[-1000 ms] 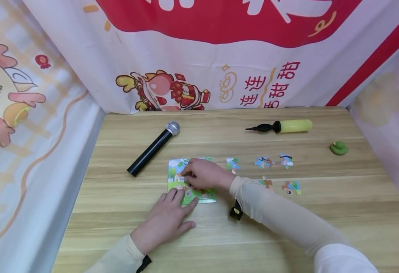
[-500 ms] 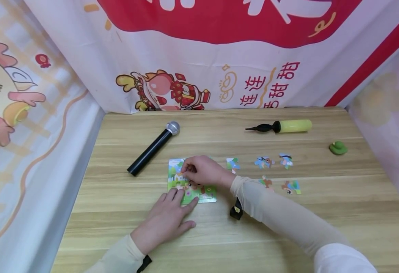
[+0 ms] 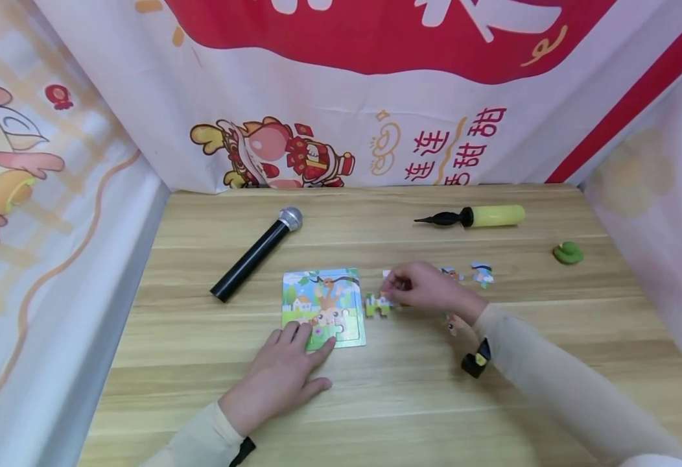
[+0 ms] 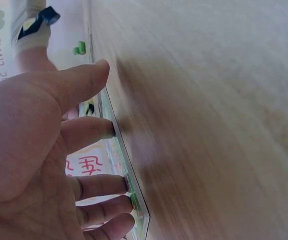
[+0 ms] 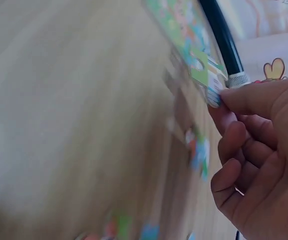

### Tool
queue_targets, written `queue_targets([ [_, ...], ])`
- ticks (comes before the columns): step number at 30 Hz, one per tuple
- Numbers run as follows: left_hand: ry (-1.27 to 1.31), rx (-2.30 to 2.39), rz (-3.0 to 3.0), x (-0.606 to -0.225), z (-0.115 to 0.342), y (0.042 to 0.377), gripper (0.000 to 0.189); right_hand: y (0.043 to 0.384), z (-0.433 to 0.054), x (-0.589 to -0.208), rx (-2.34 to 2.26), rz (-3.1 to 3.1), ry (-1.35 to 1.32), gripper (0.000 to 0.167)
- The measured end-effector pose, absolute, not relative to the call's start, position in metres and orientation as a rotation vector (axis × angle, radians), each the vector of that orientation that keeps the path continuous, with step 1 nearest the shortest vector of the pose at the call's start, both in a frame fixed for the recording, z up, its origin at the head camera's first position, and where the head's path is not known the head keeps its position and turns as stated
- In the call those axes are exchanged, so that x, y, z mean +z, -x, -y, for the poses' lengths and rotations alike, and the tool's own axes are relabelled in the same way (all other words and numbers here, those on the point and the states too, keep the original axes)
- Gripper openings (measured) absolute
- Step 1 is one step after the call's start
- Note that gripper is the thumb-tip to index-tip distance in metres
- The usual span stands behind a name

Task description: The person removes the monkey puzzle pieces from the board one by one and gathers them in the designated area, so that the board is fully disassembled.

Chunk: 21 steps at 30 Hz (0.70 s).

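Observation:
My left hand (image 3: 273, 376) rests its nearly straight fingers on the lower left of a jigsaw puzzle board (image 3: 361, 327), which has a cartoon giraffe picture. In the left wrist view, those fingertips lie along the edge of the board (image 4: 140, 197), thumb held apart from it. Just right of the board, my right hand (image 3: 425, 287) pinches a green and white puzzle piece (image 3: 376, 305) between thumb and index finger. The right wrist view shows that puzzle piece (image 5: 208, 75) tilted, the other fingers curled below it. Part of the row of loose pieces is hidden behind my right hand.
Loose puzzle pieces lie to the right, including one piece (image 3: 483, 274) beyond the right hand. A black microphone (image 3: 253, 256) lies at the back left. At the back right are a yellow hand pump (image 3: 495, 216) and a small green object (image 3: 568, 252). Printed cloth surrounds the table.
My right hand has moved right from over the board and holds a puzzle piece beside it, uncovering the giraffe picture. My left hand stays on the board. The head view has shifted slightly.

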<state>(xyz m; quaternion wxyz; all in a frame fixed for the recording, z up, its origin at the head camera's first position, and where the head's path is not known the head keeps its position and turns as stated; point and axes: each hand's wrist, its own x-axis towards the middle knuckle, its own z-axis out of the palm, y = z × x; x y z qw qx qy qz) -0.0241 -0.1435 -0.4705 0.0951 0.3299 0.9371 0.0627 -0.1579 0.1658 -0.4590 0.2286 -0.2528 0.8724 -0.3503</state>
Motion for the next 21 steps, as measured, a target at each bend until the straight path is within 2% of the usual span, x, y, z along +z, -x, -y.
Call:
queue_targets([
  [6, -0.983, 0.200, -2.788, -0.471, 0.145, 0.024, 0.066, 0.141, -0.190, -0.465, -0.929, -2.376, 0.692, 0.006],
  [21, -0.998, 0.205, -2.754, -0.469, 0.146, 0.025, 0.066, 0.136, -0.194, -0.468, -0.891, -2.428, 0.650, 0.008],
])
